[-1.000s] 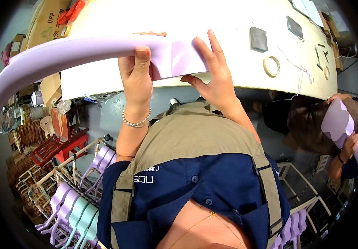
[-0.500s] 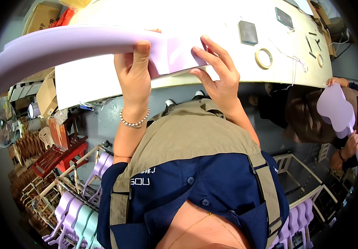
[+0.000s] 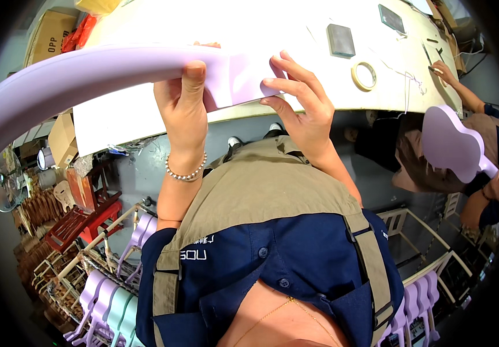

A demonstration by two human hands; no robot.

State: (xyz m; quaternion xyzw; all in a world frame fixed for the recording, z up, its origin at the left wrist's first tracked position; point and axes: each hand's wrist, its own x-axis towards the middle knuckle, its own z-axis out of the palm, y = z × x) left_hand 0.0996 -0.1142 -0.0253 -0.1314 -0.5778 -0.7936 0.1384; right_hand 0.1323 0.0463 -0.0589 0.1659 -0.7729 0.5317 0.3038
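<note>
A smooth lilac guitar (image 3: 111, 66), without strings, stretches from the far left to the middle of the head view, raised over the table's near edge. I see it nearly edge-on, so its full outline is hidden. My left hand (image 3: 183, 107) is closed around it near a step in its shape, thumb on the near face and fingers mostly behind. At its short right end, my right hand (image 3: 304, 104) pinches the piece, with the thumb at the lower edge and the fingertips on the face.
On the white table (image 3: 284, 34) lie a tape roll (image 3: 364, 76), a dark grey block (image 3: 341, 40) and thin string. At right, a co-worker holds another lilac guitar (image 3: 452, 141). Racks with lilac and mint guitars (image 3: 122, 315) stand behind me. A red wooden stool (image 3: 87, 217) is at left.
My guitar has shifted slightly down and left, both hands still on it. The co-worker's one hand has left their guitar for the dark strips on the table; their guitar has swung left.
</note>
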